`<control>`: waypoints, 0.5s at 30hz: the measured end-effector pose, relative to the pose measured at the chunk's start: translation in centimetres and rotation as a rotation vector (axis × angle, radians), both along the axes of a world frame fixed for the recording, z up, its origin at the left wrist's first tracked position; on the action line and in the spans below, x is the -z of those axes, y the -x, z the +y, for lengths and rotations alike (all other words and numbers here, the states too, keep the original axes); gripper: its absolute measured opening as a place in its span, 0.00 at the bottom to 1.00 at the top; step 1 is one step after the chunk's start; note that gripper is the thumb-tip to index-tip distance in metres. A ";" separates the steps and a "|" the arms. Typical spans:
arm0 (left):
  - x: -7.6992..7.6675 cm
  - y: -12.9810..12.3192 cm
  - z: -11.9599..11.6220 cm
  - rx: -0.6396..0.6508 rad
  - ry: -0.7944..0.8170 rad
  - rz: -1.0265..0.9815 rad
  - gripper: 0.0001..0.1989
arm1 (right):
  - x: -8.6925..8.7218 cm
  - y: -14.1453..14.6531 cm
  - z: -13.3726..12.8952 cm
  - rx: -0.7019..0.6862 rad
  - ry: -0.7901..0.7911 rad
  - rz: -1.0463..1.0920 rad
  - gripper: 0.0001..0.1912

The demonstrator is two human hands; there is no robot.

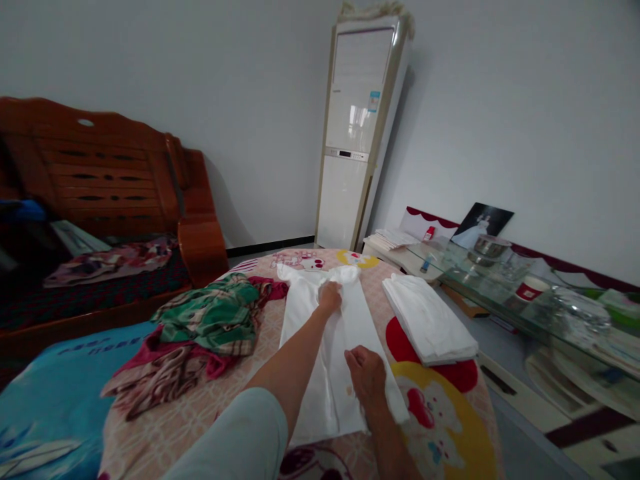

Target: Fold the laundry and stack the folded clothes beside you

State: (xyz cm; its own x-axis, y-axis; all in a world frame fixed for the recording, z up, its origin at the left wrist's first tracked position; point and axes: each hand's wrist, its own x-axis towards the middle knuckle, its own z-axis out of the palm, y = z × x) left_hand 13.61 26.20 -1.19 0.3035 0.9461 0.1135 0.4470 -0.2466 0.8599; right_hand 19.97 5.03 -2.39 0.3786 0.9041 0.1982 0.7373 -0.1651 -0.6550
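A white shirt lies lengthwise on the round table, its collar end away from me and its sides folded into a long strip. My left hand reaches to the upper part near the collar, its fingers bent and closed on the cloth. Lower down, over the right half of the shirt, is my right hand. Its fingers are curled in with the thumb close to them, and no cloth shows in its grip. A folded stack of white clothes rests to the right.
Crumpled green plaid and pink clothes lie left on the patterned tablecloth. A wooden bench stands beyond them. At right, a glass-topped cabinet bears a paper cup and bowls. A tall air conditioner fills the corner.
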 end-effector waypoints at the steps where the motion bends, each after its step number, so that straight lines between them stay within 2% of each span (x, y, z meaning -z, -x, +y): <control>1: 0.3 0.1 -0.3 0.000 -0.041 0.039 0.16 | -0.1 0.1 0.0 -0.001 0.015 -0.009 0.15; 5: 0.7 0.5 -0.7 0.024 -0.120 0.146 0.19 | -0.3 0.1 -0.1 -0.019 0.056 -0.029 0.13; 11: -1.7 2.3 1.5 0.144 -0.080 0.203 0.14 | -0.9 -0.1 -0.4 -0.012 0.079 -0.001 0.09; 15: -2.2 3.9 1.3 0.179 -0.082 0.132 0.15 | -1.8 0.1 -0.9 0.016 0.221 -0.243 0.08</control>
State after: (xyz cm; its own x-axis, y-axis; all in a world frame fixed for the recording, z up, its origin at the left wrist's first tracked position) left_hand 9.67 27.50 0.98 0.4832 0.8649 0.1361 0.4972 -0.3990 0.7705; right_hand 19.85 4.09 -0.55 0.3592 0.9295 0.0837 0.8636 -0.2970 -0.4074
